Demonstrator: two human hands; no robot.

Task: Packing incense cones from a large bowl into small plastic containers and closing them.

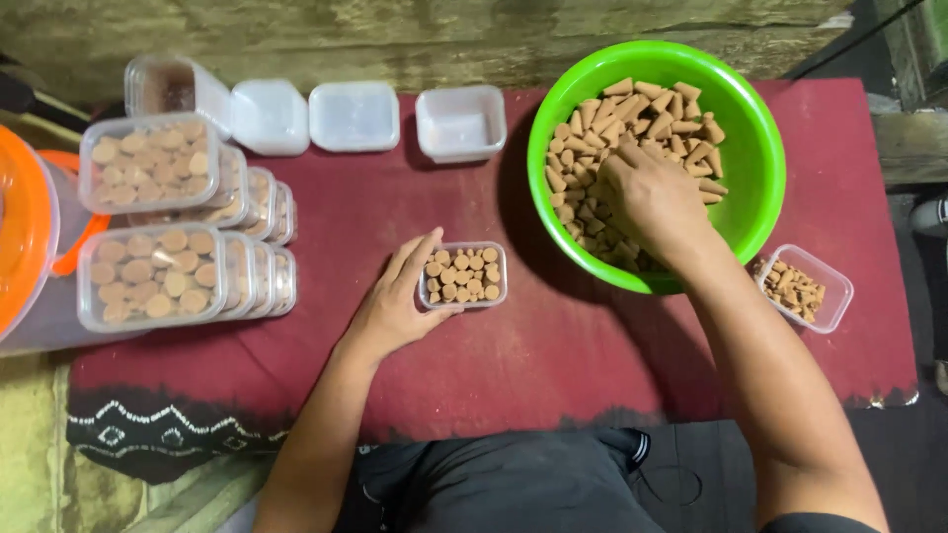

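Observation:
My left hand (395,301) grips the left side of a small clear plastic box (464,275) packed with upright tan cones, resting on a dark red cloth (553,345). My right hand (652,197) reaches down into a bright green bowl (755,148) full of loose tan cones (642,109); its fingers are buried among them, so whether it holds any is hidden.
Stacks of filled clear boxes (158,237) stand at the left. Empty boxes and lids (355,116) line the back edge. Another small box of cones (802,287) sits right of the bowl. An orange-lidded container (20,227) is at the far left.

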